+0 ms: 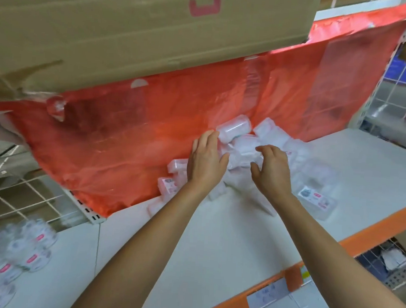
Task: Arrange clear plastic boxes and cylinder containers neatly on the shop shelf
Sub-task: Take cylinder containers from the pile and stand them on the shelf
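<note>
One white shelf (240,228), orange front edge (384,226); red sheet (200,105) behind.

A loose heap of clear plastic boxes (245,147) lies at the back of the white shelf (216,227), tumbled at all angles. On top of it, a clear cylinder container (233,129) lies on its side. At the heap's left edge, a small box (168,185) shows a printed label. To the right, a labelled clear box (316,195) lies flat on the shelf. Far left on the shelf is a blurred cluster of round clear containers (29,250) with pink labels.
</note>
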